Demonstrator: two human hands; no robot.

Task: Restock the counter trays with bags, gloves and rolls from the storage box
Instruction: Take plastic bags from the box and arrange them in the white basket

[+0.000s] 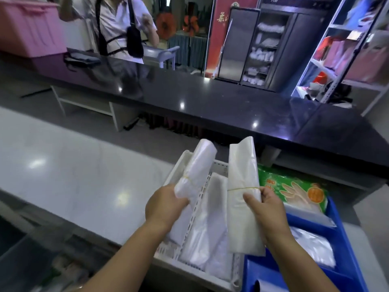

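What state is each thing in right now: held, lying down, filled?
Left hand, grips the rolled bag bundle.
Rolled bag bundle, rubber-banded, held tilted.
Right hand, grips the flat bag bundle.
Flat bag bundle, rubber-banded, held upright.
White tray, holding loose bags.
Blue tray, holding clear packets.
Glove pack, lying at blue tray's far end.

A long, glossy black counter (210,102) crosses the room, small ceiling lights mirrored in its top. Nearer lies a pale, shiny white tabletop (73,175). Behind the counter stands a person (117,22) in a light shirt, a dark bag slung across the chest. Farther back are a red banner (219,28) and a dark cabinet (265,49) with white dishes on its shelves. At the right a white metal rack (327,34) holds pink boxes. The floor (19,87) is grey.
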